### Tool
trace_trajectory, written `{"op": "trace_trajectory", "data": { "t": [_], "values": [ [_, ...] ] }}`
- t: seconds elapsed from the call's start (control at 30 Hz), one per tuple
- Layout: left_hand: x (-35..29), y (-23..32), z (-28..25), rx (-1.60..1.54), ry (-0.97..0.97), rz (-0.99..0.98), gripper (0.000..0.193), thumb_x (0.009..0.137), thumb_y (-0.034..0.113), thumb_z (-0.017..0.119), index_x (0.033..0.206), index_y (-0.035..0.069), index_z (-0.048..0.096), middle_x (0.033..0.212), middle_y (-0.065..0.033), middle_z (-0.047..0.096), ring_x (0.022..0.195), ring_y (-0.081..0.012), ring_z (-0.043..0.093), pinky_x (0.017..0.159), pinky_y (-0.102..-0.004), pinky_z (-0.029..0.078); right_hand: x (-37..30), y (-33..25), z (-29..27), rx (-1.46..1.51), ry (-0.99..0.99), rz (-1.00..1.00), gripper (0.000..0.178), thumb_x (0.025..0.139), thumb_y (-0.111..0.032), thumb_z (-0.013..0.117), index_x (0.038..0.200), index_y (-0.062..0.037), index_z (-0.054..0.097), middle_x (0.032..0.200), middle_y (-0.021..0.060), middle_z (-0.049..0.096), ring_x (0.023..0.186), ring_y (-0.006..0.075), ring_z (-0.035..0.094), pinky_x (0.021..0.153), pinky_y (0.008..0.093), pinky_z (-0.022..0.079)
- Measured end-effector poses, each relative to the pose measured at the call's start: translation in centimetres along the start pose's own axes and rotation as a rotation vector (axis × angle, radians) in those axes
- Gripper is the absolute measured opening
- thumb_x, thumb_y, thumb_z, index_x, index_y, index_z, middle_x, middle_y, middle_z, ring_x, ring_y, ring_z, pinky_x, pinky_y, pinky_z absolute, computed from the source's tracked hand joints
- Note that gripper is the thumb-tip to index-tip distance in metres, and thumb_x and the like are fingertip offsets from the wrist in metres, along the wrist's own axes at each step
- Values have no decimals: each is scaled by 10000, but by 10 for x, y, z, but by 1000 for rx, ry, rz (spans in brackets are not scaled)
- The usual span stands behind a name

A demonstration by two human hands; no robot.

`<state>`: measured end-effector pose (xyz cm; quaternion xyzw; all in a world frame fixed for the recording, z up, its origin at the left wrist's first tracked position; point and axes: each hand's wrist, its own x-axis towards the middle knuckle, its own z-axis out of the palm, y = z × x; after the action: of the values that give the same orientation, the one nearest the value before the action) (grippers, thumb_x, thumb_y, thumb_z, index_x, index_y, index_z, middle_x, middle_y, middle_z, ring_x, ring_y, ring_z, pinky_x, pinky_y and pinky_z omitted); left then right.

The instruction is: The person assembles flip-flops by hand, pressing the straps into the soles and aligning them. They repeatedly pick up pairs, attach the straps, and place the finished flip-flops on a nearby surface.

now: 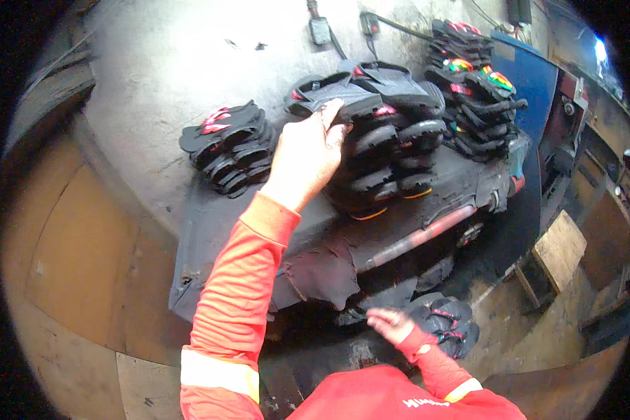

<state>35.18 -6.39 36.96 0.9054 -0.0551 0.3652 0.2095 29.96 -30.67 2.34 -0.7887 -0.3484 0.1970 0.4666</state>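
My left hand (304,155) reaches out to a tall stack of black sandals and closes round the near edge of a black sandal (353,98) at its top left. Beside that one lies another black sandal (392,82), with pink marks on the pile. Lower sandals in the stack (374,143) show thick soles, some with a yellow line. Close to my body, my right hand (390,325) is held low with its fingers stretched out and nothing in them. Just beyond it, a pair of black flip-flops (451,325) with patterned straps sits lower down.
Flip-flops with pink straps form a smaller stack (227,147) on the left of the dark bench (224,220). More stacked flip-flops (479,105) stand at the right, against a blue panel (528,84). A red-and-grey bar (420,238) runs along the bench front. Cables hang on the pale wall (168,56).
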Motion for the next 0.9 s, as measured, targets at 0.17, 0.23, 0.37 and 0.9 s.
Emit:
{"op": "trace_trajectory", "data": {
  "t": [0.17, 0.23, 0.37, 0.9],
  "values": [
    [-47, -17, -38, -634, 301, -30, 364, 955, -13, 470, 1308, 18, 556, 973, -117, 703, 863, -167, 709, 785, -307, 594, 70, -158, -172, -391, 1003, -733, 283, 868, -90, 701, 1136, -16, 648, 1187, 165, 646, 1128, 332, 606, 999, 431, 464],
    [-101, -13, -52, -587, 380, -12, 395, 908, -75, 482, 1283, 18, 566, 1045, -144, 709, 930, -218, 716, 825, -328, 584, 89, -206, -226, -469, 1106, -801, 465, 828, -203, 775, 1228, -31, 611, 1253, 165, 618, 1189, 335, 574, 1025, 415, 444],
    [-250, -12, -69, 143, 391, 22, 577, 751, -159, 498, 1281, 53, 588, 1188, -164, 680, 1092, -334, 668, 920, -380, 541, 131, -246, -273, -665, 735, -558, 778, 763, -469, 790, 1385, -93, 511, 1339, 201, 571, 1255, 345, 535, 1074, 401, 410],
    [-396, 1, -1, -1291, 657, -875, 722, 869, -84, 622, 1498, -26, 271, 1374, -138, 506, 1193, -184, 558, 945, -321, 499, 122, -282, -234, 18, 754, -846, 378, 1033, -256, 529, 1325, -22, 581, 1213, 68, 658, 1041, 131, 644, 888, 271, 519]
  ]
}}
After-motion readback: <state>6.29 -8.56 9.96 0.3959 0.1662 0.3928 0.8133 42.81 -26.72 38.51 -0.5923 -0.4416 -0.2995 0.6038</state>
